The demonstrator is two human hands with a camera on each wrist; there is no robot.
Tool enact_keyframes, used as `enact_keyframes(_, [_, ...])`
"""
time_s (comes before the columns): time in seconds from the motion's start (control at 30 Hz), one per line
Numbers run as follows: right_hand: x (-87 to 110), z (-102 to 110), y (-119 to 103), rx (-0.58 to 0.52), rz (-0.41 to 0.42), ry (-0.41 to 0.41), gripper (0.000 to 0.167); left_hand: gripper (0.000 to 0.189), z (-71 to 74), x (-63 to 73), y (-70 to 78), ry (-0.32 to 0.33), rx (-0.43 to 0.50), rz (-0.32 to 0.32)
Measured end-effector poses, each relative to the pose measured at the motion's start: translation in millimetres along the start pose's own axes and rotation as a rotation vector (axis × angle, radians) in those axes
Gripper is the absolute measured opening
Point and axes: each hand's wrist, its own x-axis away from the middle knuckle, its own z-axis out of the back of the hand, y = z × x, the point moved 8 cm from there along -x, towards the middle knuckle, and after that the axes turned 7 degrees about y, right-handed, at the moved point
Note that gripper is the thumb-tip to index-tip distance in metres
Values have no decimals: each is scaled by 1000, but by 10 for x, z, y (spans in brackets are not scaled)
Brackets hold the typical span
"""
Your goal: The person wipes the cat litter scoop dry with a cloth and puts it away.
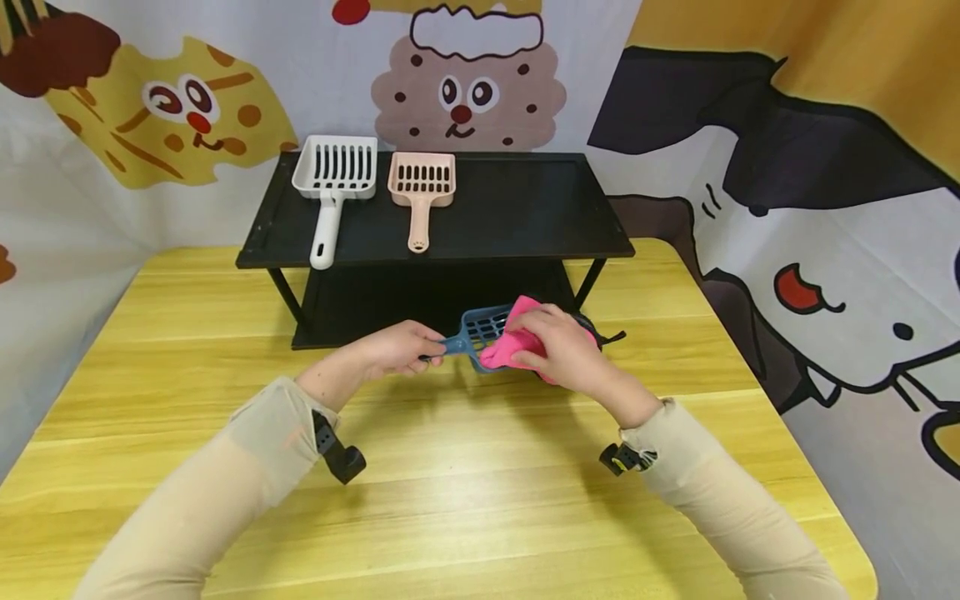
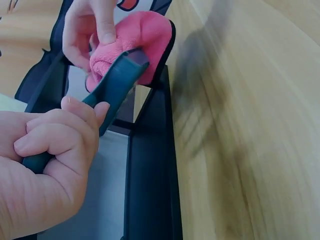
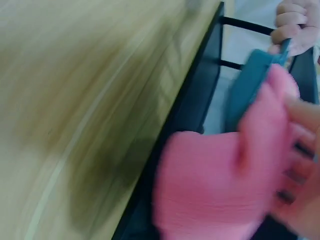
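Observation:
My left hand (image 1: 401, 348) grips the handle of a blue litter scoop (image 1: 455, 344), its fingers curled round it, as the left wrist view also shows. The scoop's slotted basket points to the right, held above the table by the shelf's front. With my right hand (image 1: 562, 346) I hold a bunched pink cloth (image 1: 517, 340) against the basket. The cloth covers part of the slots; in the left wrist view it has a black edge. In the right wrist view the cloth (image 3: 210, 185) is blurred and hides much of the scoop (image 3: 247, 87).
A black two-tier shelf (image 1: 525, 208) stands at the back of the wooden table (image 1: 450, 500). On its top lie a white litter scoop (image 1: 327, 217) and a smaller pink litter scoop (image 1: 420, 218). A curtain with cartoon prints (image 1: 322, 92) hangs behind and at the sides.

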Motion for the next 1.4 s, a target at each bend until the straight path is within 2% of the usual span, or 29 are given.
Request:
enact_keyframes(0.13, [29,0,-71,32,200,37,32,26,-14,18,29,-25,29,-4])
enact_keyframes(0.4, [29,51,-92,203,336,135,23,25,-6,48,73,-50,39,-21])
enact_keyframes(0.5, [15,67,-65,193,329,157,23,26,13,59,56,-52,35,-22])
enact_keyframes(0.63, [-2,67,-13,125,289,148,26,27,39,81,20,-49,36,-21])
enact_keyframes(0.73, [3,61,7,93,302,145,24,27,45,92,0,-58,34,-30])
enact_keyframes(0.87, [33,144,89,70,320,234,21,26,68,115,-30,-65,27,-41])
enact_keyframes(1.03, [35,340,181,52,287,332,23,24,110,149,-68,-90,33,-43])
enact_keyframes(1.13, [-18,477,116,68,275,379,24,23,126,147,-101,-97,25,-28])
enact_keyframes(1.27, [-109,601,-98,70,261,461,25,21,91,119,-139,-107,-16,-5])
enact_keyframes(1.33, [-139,570,-213,52,254,473,26,22,51,93,-136,-115,-30,-5])
enact_keyframes(1.4, [-160,462,-304,22,237,438,25,22,12,73,-112,-116,-36,-16])
